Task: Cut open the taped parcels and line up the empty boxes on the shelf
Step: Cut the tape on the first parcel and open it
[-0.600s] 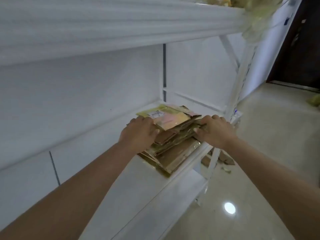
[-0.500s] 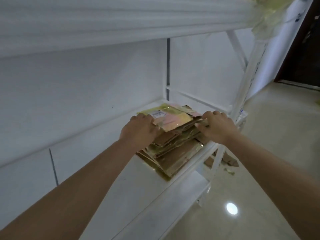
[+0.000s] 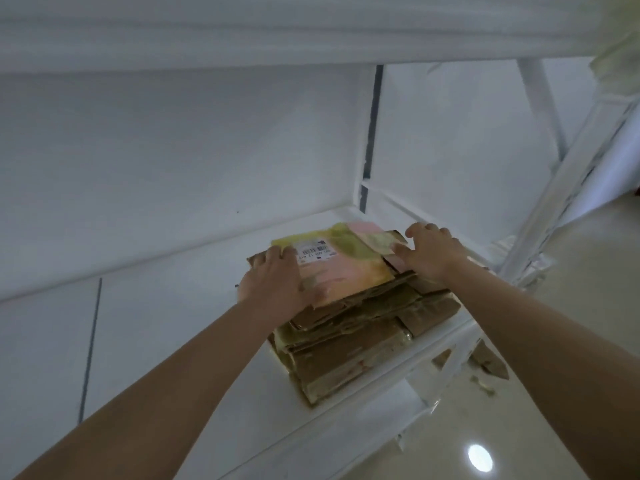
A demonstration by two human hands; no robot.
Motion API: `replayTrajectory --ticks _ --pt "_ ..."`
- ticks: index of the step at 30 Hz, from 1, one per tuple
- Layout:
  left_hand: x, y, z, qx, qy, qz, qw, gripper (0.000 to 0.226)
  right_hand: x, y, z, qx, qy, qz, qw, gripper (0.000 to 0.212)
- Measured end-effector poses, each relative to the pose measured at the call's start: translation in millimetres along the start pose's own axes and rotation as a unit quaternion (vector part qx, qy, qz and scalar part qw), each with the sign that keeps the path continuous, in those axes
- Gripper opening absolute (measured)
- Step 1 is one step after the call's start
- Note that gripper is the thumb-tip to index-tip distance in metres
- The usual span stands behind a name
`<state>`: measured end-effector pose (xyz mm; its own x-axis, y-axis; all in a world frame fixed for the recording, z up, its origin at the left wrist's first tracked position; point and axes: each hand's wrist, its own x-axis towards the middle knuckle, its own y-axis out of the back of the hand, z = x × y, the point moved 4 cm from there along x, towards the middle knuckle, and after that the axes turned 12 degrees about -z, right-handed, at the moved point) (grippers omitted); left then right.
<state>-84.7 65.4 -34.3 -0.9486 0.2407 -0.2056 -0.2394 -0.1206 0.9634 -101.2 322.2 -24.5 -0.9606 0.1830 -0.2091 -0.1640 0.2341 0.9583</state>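
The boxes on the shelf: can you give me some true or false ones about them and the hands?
1. The flattened boxes lie in a pile on the white shelf. True.
2. The top piece has a white label. True.
3. Only one hand touches the pile. False: the left hand and right hand both rest on it.
4. A knife lies on the pile. False: none shows.
5. The floor is bare. False: cardboard scraps lie there.
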Motion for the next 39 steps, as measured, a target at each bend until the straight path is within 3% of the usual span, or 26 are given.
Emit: replayTrajectory --ticks 4,10,13,14,18,20,23,25,27,28,33,39 --pt "2.8 -29.0 -14.2 -0.027 0.035 -0.038 0.998 0.099 20.1 -10.4 0.9 0.023 0.013 -0.054 0.998 0.082" --pt "7.5 -35.4 -18.3 -0.056 0.027 -0.056 0.997 0.088 35.6 -9.1 -1.7 0.073 0.012 -0.051 0.996 0.093" --pt "12.2 -34.2 -22.1 -0.115 0.001 -0.038 0.993 0.1 36.1 -4.3 -2.2 0.123 0.013 -0.028 0.992 0.102" --pt "12.9 -33.4 -22.3 -0.14 -0.012 -0.028 0.99 0.095 33.8 -1.9 -3.3 0.143 0.017 -0.024 0.989 0.105" --pt "11.9 -22.4 -20.7 -0.254 -0.033 0.013 0.967 0.031 22.1 15.7 -3.1 0.166 0.032 -0.005 0.986 0.099" --pt "14.9 -15.1 -23.0 -0.303 -0.033 0.036 0.952 0.039 10.3 28.4 -4.0 0.172 0.027 0.0 0.985 0.103" --pt "13.2 0.1 -30.9 -0.343 -0.005 0.072 0.937 0.067 -11.5 44.7 -6.6 0.189 0.033 0.028 0.981 0.115" --pt "10.0 10.5 -39.4 -0.354 -0.011 0.101 0.93 0.08 -30.0 49.6 -12.9 0.214 0.046 0.051 0.974 0.093" --pt "3.0 20.6 -47.7 -0.373 -0.031 0.128 0.919 0.07 -48.6 48.2 -19.6 0.247 0.046 0.089 0.964 0.061" --pt "-2.4 25.4 -52.2 -0.377 -0.042 0.138 0.915 0.06 -56.9 46.5 -21.9 0.259 0.042 0.116 0.958 0.057" --pt "-34.3 38.6 -73.3 -0.341 -0.114 0.146 0.922 0.05 -111.3 27.5 -40.4 0.28 -0.008 0.22 0.934 0.058" --pt "-67.5 33.6 -82.0 -0.326 -0.183 0.153 0.915 0.029 -183.4 -19.2 -53.0 0.281 -0.058 0.247 0.925 0.056"
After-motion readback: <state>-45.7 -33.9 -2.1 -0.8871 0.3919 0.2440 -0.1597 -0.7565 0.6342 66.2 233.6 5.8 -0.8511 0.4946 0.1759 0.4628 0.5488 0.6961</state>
